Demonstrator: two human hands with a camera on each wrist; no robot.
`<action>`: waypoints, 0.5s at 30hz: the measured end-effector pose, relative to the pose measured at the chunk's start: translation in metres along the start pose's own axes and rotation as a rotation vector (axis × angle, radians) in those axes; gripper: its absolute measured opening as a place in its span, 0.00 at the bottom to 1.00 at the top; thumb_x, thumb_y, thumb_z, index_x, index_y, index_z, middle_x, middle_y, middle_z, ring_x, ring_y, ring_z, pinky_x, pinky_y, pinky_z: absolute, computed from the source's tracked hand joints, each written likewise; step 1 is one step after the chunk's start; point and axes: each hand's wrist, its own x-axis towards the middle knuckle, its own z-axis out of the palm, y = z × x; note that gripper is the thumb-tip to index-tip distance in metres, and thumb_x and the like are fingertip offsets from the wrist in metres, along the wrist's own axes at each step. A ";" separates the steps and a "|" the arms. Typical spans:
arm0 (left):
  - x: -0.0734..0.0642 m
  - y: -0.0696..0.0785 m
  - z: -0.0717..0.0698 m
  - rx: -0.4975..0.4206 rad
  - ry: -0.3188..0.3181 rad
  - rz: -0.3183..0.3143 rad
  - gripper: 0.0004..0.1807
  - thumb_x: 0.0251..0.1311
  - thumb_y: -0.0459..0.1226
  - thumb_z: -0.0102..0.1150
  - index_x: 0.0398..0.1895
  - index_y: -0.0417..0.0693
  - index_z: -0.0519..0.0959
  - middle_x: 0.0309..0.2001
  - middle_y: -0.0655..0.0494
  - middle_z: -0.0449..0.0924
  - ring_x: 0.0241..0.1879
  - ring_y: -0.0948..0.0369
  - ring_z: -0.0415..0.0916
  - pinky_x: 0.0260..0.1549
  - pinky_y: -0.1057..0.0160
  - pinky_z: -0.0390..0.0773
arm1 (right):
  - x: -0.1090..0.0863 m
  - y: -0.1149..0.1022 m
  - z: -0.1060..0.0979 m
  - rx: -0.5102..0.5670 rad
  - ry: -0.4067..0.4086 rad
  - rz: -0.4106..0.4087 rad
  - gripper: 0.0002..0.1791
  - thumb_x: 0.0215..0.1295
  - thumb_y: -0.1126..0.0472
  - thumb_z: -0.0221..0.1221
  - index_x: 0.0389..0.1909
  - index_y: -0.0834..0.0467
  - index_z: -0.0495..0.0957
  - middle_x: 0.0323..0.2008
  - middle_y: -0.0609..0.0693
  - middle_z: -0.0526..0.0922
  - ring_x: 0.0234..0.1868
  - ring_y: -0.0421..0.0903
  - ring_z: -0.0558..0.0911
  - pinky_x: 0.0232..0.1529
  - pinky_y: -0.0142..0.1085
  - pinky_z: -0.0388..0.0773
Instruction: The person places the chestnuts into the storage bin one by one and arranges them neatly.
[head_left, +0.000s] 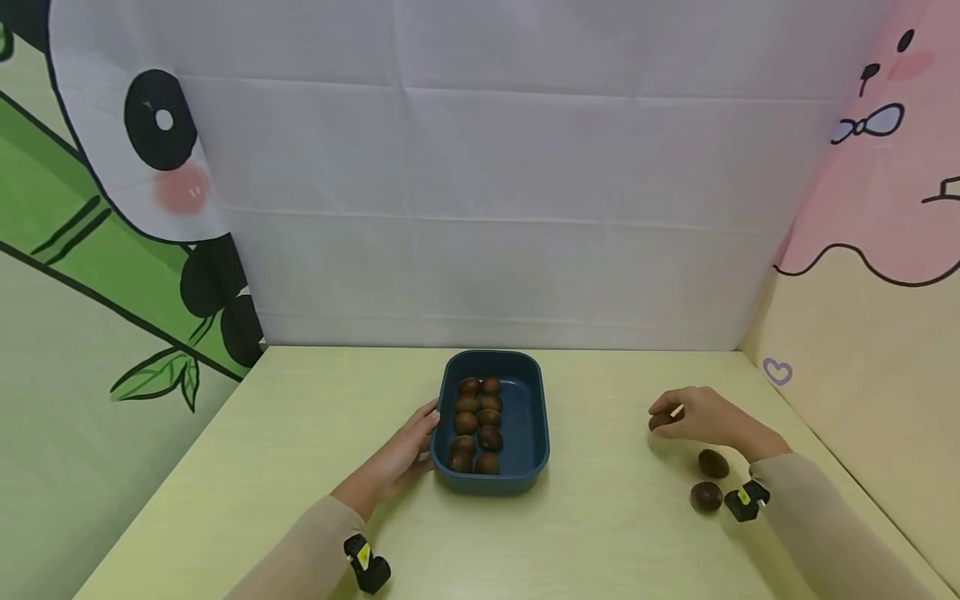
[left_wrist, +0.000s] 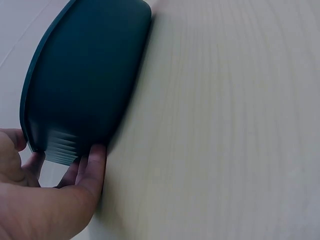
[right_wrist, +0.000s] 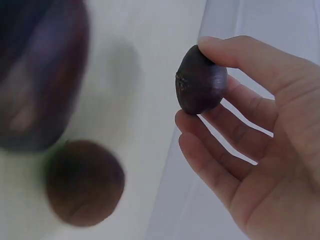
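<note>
A dark blue rectangular tray (head_left: 525,433) stands on the table, holding two columns of brown chestnuts (head_left: 465,422) along its left side. My left hand (head_left: 401,454) rests against the outside of its left wall, fingertips up near the rim. In the left wrist view, the fingers (left_wrist: 95,170) touch the tray's ribbed side (left_wrist: 62,145). Out to the right, my right hand (head_left: 701,415) pinches a single chestnut (right_wrist: 200,82) between thumb and fingers, close over the table. Beneath that wrist lie two loose chestnuts, one farther (head_left: 713,463) and one nearer (head_left: 706,497).
The pale wooden table (head_left: 600,533) ends at a white cloth backdrop (head_left: 510,208). A panda-and-bamboo panel (head_left: 135,250) slants along the left, a pink and cream panel (head_left: 862,333) along the right. Each wrist carries a small black camera (head_left: 367,567).
</note>
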 end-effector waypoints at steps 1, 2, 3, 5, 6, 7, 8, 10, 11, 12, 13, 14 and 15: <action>0.000 0.000 0.000 0.000 0.001 -0.001 0.32 0.81 0.50 0.35 0.81 0.54 0.45 0.73 0.38 0.59 0.70 0.42 0.60 0.63 0.42 0.67 | 0.003 -0.005 0.000 0.005 -0.002 -0.012 0.17 0.60 0.56 0.71 0.46 0.61 0.84 0.39 0.44 0.86 0.42 0.45 0.83 0.43 0.41 0.79; 0.000 0.000 0.000 0.000 0.002 0.000 0.32 0.81 0.50 0.36 0.81 0.54 0.45 0.73 0.38 0.59 0.70 0.42 0.60 0.63 0.42 0.67 | 0.005 -0.010 -0.001 0.011 -0.005 -0.026 0.17 0.61 0.56 0.71 0.46 0.61 0.84 0.39 0.43 0.86 0.42 0.44 0.83 0.43 0.39 0.80; -0.001 0.000 0.000 -0.001 0.003 -0.001 0.32 0.80 0.51 0.36 0.81 0.54 0.46 0.73 0.38 0.59 0.70 0.42 0.60 0.63 0.42 0.67 | 0.008 -0.015 -0.001 0.018 -0.009 -0.040 0.17 0.61 0.56 0.71 0.46 0.61 0.84 0.39 0.43 0.86 0.42 0.44 0.84 0.42 0.38 0.80; -0.001 0.000 0.000 -0.004 0.004 -0.003 0.33 0.80 0.51 0.37 0.81 0.54 0.46 0.73 0.39 0.60 0.70 0.42 0.61 0.63 0.42 0.67 | 0.013 -0.025 -0.001 0.030 -0.020 -0.071 0.16 0.61 0.56 0.70 0.47 0.60 0.84 0.39 0.43 0.86 0.42 0.44 0.84 0.42 0.37 0.80; -0.001 -0.001 0.000 -0.006 0.004 -0.004 0.33 0.80 0.52 0.37 0.81 0.54 0.46 0.73 0.39 0.60 0.70 0.43 0.61 0.63 0.43 0.67 | 0.015 -0.030 -0.001 0.036 -0.025 -0.083 0.16 0.62 0.56 0.70 0.47 0.60 0.84 0.40 0.43 0.86 0.42 0.43 0.84 0.42 0.36 0.80; 0.000 -0.001 0.000 -0.006 0.004 -0.003 0.33 0.80 0.52 0.37 0.81 0.54 0.46 0.73 0.39 0.60 0.70 0.43 0.61 0.63 0.43 0.67 | 0.018 -0.035 0.000 0.046 -0.030 -0.095 0.16 0.62 0.56 0.70 0.47 0.59 0.84 0.40 0.43 0.86 0.42 0.43 0.84 0.42 0.36 0.80; 0.000 -0.001 0.000 -0.005 0.003 -0.003 0.33 0.80 0.52 0.37 0.81 0.54 0.46 0.73 0.39 0.60 0.70 0.43 0.61 0.63 0.43 0.67 | 0.020 -0.039 0.000 0.053 -0.035 -0.110 0.16 0.62 0.56 0.70 0.48 0.59 0.84 0.40 0.44 0.86 0.42 0.43 0.84 0.42 0.36 0.80; 0.000 -0.001 0.000 -0.009 0.004 -0.006 0.33 0.80 0.52 0.37 0.81 0.55 0.46 0.73 0.39 0.60 0.70 0.43 0.61 0.63 0.43 0.67 | 0.024 -0.048 0.001 0.065 -0.043 -0.140 0.16 0.62 0.56 0.70 0.48 0.58 0.84 0.41 0.44 0.85 0.43 0.43 0.85 0.43 0.37 0.80; 0.000 -0.001 0.000 -0.008 0.004 -0.004 0.33 0.80 0.52 0.37 0.81 0.55 0.46 0.73 0.39 0.60 0.70 0.43 0.61 0.63 0.43 0.68 | 0.027 -0.053 0.002 0.068 -0.047 -0.157 0.16 0.62 0.56 0.70 0.48 0.57 0.84 0.41 0.44 0.85 0.43 0.43 0.85 0.43 0.37 0.80; 0.000 -0.001 0.000 -0.006 0.004 -0.002 0.33 0.80 0.52 0.37 0.81 0.55 0.46 0.73 0.39 0.60 0.70 0.43 0.61 0.62 0.43 0.68 | 0.029 -0.058 0.003 0.073 -0.050 -0.169 0.16 0.62 0.56 0.70 0.49 0.57 0.84 0.41 0.43 0.85 0.43 0.43 0.85 0.44 0.38 0.80; 0.000 -0.001 0.000 -0.003 0.003 -0.001 0.33 0.80 0.52 0.37 0.81 0.54 0.46 0.73 0.39 0.60 0.70 0.43 0.61 0.62 0.43 0.68 | 0.031 -0.063 0.004 0.074 -0.054 -0.185 0.16 0.63 0.56 0.70 0.49 0.57 0.84 0.41 0.43 0.85 0.43 0.43 0.85 0.45 0.39 0.81; 0.000 -0.001 0.000 -0.003 0.002 0.000 0.33 0.80 0.52 0.37 0.81 0.54 0.46 0.73 0.39 0.59 0.70 0.42 0.61 0.62 0.43 0.68 | 0.033 -0.068 0.006 0.074 -0.058 -0.197 0.16 0.63 0.56 0.70 0.49 0.57 0.84 0.41 0.43 0.85 0.42 0.42 0.85 0.45 0.40 0.81; 0.000 -0.001 0.000 -0.003 0.001 -0.001 0.33 0.80 0.52 0.37 0.81 0.54 0.46 0.73 0.39 0.59 0.70 0.42 0.61 0.62 0.43 0.68 | 0.036 -0.073 0.007 0.082 -0.062 -0.208 0.15 0.62 0.57 0.70 0.49 0.57 0.84 0.41 0.43 0.85 0.42 0.42 0.85 0.46 0.42 0.81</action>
